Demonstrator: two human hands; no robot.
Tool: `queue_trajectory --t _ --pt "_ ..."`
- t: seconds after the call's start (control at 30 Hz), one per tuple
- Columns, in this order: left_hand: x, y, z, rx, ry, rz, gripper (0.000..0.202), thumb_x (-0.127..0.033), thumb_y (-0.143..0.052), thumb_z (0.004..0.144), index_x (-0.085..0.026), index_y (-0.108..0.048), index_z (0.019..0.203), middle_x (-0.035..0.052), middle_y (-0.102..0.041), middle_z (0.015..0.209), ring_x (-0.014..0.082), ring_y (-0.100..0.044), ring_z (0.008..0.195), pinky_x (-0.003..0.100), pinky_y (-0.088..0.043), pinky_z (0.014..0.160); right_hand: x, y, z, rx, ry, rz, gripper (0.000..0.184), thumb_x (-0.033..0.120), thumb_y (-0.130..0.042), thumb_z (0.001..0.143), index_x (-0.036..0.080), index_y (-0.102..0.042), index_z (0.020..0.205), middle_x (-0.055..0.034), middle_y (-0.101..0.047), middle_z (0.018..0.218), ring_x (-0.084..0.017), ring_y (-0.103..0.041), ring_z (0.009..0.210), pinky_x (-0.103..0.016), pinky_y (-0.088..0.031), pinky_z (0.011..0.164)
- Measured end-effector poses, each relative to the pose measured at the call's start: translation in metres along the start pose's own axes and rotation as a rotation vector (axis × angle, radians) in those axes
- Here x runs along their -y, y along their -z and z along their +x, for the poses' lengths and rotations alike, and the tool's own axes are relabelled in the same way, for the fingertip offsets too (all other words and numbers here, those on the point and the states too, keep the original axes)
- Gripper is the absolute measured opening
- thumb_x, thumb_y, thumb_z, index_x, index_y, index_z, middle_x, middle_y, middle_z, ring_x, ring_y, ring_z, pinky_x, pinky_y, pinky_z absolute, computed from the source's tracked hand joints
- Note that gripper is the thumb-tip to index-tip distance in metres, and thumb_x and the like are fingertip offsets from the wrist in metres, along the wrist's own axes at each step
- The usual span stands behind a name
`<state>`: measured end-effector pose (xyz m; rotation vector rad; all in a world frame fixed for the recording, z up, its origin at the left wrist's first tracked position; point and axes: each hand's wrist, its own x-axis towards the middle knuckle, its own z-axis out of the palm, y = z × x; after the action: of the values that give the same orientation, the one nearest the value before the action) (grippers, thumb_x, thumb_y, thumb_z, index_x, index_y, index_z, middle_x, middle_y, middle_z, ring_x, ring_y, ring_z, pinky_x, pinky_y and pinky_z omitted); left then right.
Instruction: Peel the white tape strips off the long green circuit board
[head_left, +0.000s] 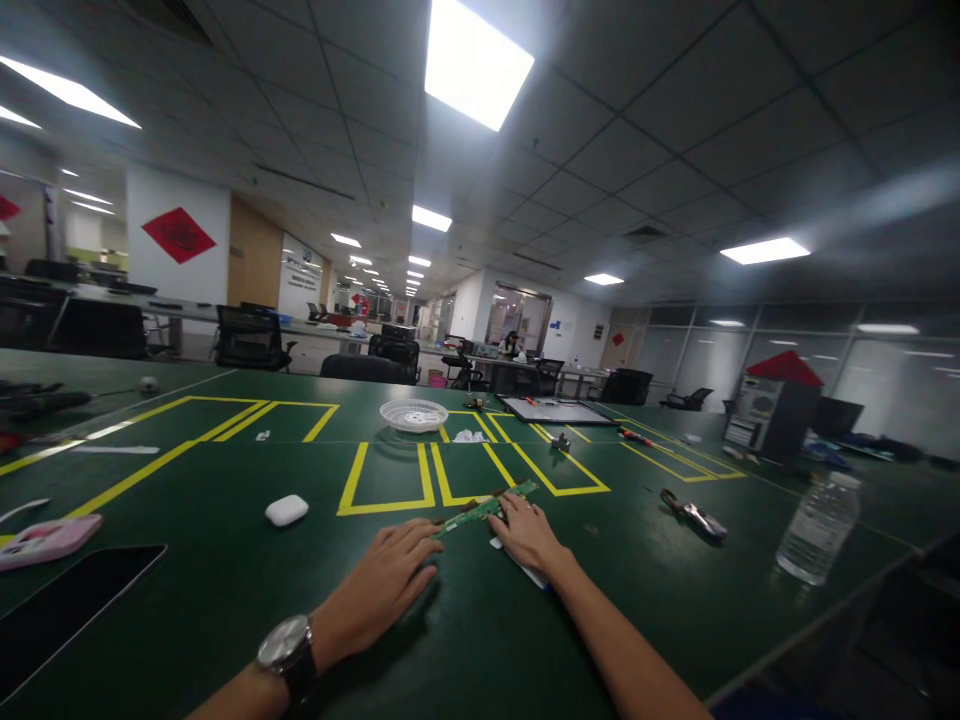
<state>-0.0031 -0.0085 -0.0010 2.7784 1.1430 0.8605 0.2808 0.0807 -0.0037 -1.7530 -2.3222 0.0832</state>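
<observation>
A long narrow green circuit board [486, 508] lies on the green table [225, 560] between my hands. My left hand [390, 580], with a wristwatch [289, 652] on the wrist, rests palm down with its fingertips at the board's near left end. My right hand [529, 530] lies over the board's middle, fingers curled onto it. A white paper slip [525, 570] shows under my right hand. Whether either hand truly grips the board is hard to see.
Yellow tape boxes [390, 480] mark the table. A white earbud case [286, 510], white basket [413, 414], pliers [694, 515], water bottle [817, 527], dark panel [555, 409], pink item [49, 540] and black phone [67, 610] lie around. A person sits far back.
</observation>
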Motion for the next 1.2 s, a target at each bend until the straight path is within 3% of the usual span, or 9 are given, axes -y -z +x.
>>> queue_trajectory --t 0.13,0.23,0.33,0.43,0.5,0.8,1.07,1.13,1.2 --pt "0.000 0.000 0.000 -0.001 -0.006 0.008 0.028 -0.033 -0.041 0.103 -0.028 -0.056 0.126 0.0030 -0.053 0.141 0.0243 -0.043 0.133 0.044 -0.036 0.107 -0.001 0.002 0.001 -0.030 0.006 0.037 0.050 0.042 -0.028 0.102 0.017 -0.052 0.138 -0.0129 -0.047 0.148 -0.024 -0.038 0.139 -0.045 -0.025 0.114" --pt "-0.001 0.001 0.001 -0.001 -0.012 0.015 0.029 -0.033 -0.041 0.103 -0.028 -0.055 0.128 0.0040 -0.052 0.142 0.0245 -0.043 0.133 0.044 -0.036 0.107 0.002 0.010 0.000 -0.158 0.048 0.057 0.047 0.031 -0.022 0.103 0.017 -0.063 0.122 -0.0123 -0.061 0.131 -0.020 -0.052 0.125 -0.035 -0.035 0.107" --pt "-0.002 0.003 0.001 0.018 0.006 0.013 0.028 -0.033 -0.042 0.103 -0.028 -0.056 0.126 0.0038 -0.051 0.143 0.0247 -0.043 0.134 0.045 -0.036 0.108 0.003 0.019 -0.003 -0.268 0.002 -0.002 0.040 0.027 -0.030 0.101 0.016 -0.069 0.104 -0.0137 -0.068 0.113 -0.022 -0.060 0.109 -0.032 -0.042 0.096" --pt "-0.004 0.004 0.001 0.042 0.025 0.010 0.027 -0.034 -0.043 0.102 -0.028 -0.056 0.125 0.0044 -0.051 0.144 0.0252 -0.043 0.134 0.046 -0.037 0.107 -0.001 0.025 -0.009 -0.190 -0.072 -0.064 0.026 0.026 -0.046 0.094 0.016 -0.070 0.091 -0.0124 -0.070 0.096 -0.023 -0.064 0.091 -0.031 -0.045 0.082" --pt "-0.005 0.003 0.000 0.067 0.037 0.007 0.028 -0.035 -0.044 0.102 -0.027 -0.056 0.126 0.0052 -0.051 0.144 0.0257 -0.044 0.133 0.047 -0.037 0.107 -0.004 0.028 -0.012 -0.124 -0.047 -0.071 0.020 0.024 -0.051 0.089 0.017 -0.070 0.090 -0.0108 -0.070 0.094 -0.022 -0.064 0.084 -0.030 -0.045 0.075" --pt "-0.003 0.000 -0.001 0.068 0.054 -0.021 0.028 -0.036 -0.044 0.102 -0.029 -0.056 0.126 0.0040 -0.054 0.140 0.0245 -0.049 0.129 0.044 -0.039 0.103 -0.013 0.038 -0.018 -0.037 0.287 0.104 0.017 0.018 -0.059 0.080 0.018 -0.073 0.089 -0.0065 -0.070 0.094 -0.019 -0.064 0.084 -0.026 -0.046 0.075" --pt "-0.003 0.001 0.000 0.076 0.088 -0.027 0.030 -0.033 -0.044 0.101 -0.030 -0.056 0.128 0.0037 -0.057 0.136 0.0246 -0.053 0.124 0.043 -0.043 0.100 0.019 0.041 -0.025 0.223 0.506 0.310 0.026 0.006 -0.056 0.071 0.019 -0.076 0.082 0.0002 -0.072 0.078 -0.013 -0.062 0.065 -0.020 -0.045 0.061" --pt "-0.003 0.002 0.000 0.085 0.103 -0.027 0.031 -0.033 -0.045 0.101 -0.029 -0.054 0.131 0.0043 -0.055 0.139 0.0249 -0.051 0.126 0.044 -0.042 0.101 0.021 0.040 -0.023 0.172 0.492 0.316 0.025 0.006 -0.055 0.073 0.019 -0.076 0.082 0.0001 -0.072 0.079 -0.013 -0.063 0.069 -0.021 -0.046 0.067" --pt "-0.004 0.004 0.001 0.081 0.126 -0.029 0.036 -0.031 -0.046 0.100 -0.028 -0.050 0.136 0.0050 -0.052 0.143 0.0250 -0.049 0.129 0.045 -0.041 0.103 0.019 0.037 -0.019 0.008 0.411 0.281 0.024 0.009 -0.055 0.078 0.019 -0.075 0.085 -0.0027 -0.073 0.086 -0.017 -0.065 0.082 -0.025 -0.047 0.077"
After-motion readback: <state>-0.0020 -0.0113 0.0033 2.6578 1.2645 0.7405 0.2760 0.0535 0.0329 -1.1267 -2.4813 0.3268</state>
